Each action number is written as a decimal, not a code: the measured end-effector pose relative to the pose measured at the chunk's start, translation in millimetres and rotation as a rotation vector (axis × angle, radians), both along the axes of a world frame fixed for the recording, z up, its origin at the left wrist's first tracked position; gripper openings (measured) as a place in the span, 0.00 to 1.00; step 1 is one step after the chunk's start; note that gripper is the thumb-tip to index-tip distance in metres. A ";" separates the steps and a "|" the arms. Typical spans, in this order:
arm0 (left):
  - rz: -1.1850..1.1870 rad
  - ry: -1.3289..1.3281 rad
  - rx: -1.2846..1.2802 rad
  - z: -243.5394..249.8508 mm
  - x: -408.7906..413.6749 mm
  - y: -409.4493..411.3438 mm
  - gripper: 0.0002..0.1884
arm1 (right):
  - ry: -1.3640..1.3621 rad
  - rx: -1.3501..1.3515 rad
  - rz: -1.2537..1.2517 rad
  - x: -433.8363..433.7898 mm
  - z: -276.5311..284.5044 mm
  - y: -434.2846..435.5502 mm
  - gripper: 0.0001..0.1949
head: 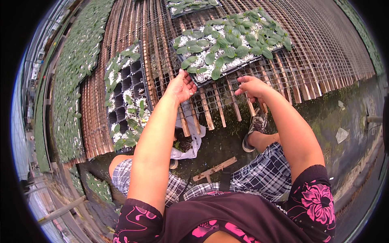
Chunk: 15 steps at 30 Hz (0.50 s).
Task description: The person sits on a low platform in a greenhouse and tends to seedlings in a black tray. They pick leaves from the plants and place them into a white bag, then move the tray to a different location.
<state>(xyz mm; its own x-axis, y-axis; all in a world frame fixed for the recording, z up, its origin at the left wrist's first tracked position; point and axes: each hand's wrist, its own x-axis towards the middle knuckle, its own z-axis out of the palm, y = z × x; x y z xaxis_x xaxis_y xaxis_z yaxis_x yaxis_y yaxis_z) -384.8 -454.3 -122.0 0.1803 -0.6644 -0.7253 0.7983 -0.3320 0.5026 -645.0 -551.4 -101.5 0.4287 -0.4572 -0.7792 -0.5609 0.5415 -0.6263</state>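
Observation:
My left hand (pixel 181 87) is at the near left corner of a black plastic seedling tray (pixel 226 72), its fingers at the rim. Broad-leaved green seedlings (pixel 230 38) stand in the tray among white granules. My right hand (pixel 249 88) hovers just off the tray's near edge, fingers partly bent, with nothing visible in it. Left of my left hand lies a second cell tray (pixel 141 68), with seedlings and white granules in some cells and several bare dark cells.
Both trays rest on a bench of wooden slats (pixel 207 114) under black plastic mesh. Another seedling tray (pixel 194 10) lies farther back. Long rows of seedlings (pixel 76 54) run along the left. Under the bench edge hangs a white plastic bag (pixel 196 144); a wooden piece (pixel 215 169) is between my legs.

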 end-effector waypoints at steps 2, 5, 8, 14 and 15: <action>-0.063 -0.111 -0.016 -7.3 -0.3 0.0 0.07 | -0.020 0.026 -0.005 0.3 -8.4 -2.8 0.28; -0.035 -0.190 -0.034 -4.9 -23.5 11.8 0.06 | 0.024 -0.072 -0.078 5.6 -2.7 3.9 0.31; -0.098 -0.224 -0.059 -6.4 -57.1 52.0 0.08 | -0.071 0.021 -0.180 4.5 -3.9 4.7 0.15; -0.134 -0.022 -0.033 -5.2 -98.1 135.5 0.11 | -0.076 0.089 -0.088 7.6 -2.0 32.2 0.06; -0.127 0.028 -0.026 -5.1 -104.2 142.5 0.11 | -0.090 0.107 -0.080 7.7 -1.1 30.3 0.06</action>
